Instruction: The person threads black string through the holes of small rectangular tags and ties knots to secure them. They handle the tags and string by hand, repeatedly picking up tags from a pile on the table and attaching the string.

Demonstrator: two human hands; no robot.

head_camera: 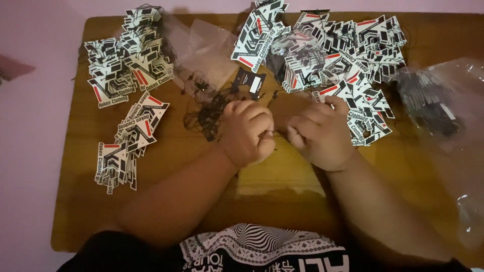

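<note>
Both hands, left (248, 132) and right (321, 133), are pinching closed on something hidden, risking snagging the tangled black strings (209, 108).

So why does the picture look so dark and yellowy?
Head view: dim, warm light leaves the wooden table brownish; the left hand and right hand look soft, slightly blurred; the clear plastic bag catches faint glare; edges darken.

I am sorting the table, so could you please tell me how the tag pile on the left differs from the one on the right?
The left tag pile lies in small separate stacks; the right tag pile is one wide, jumbled heap. The left pile sits away from both hands; the right pile reaches the right hand. Both hold black, white and red printed card tags on the wooden table.
</note>
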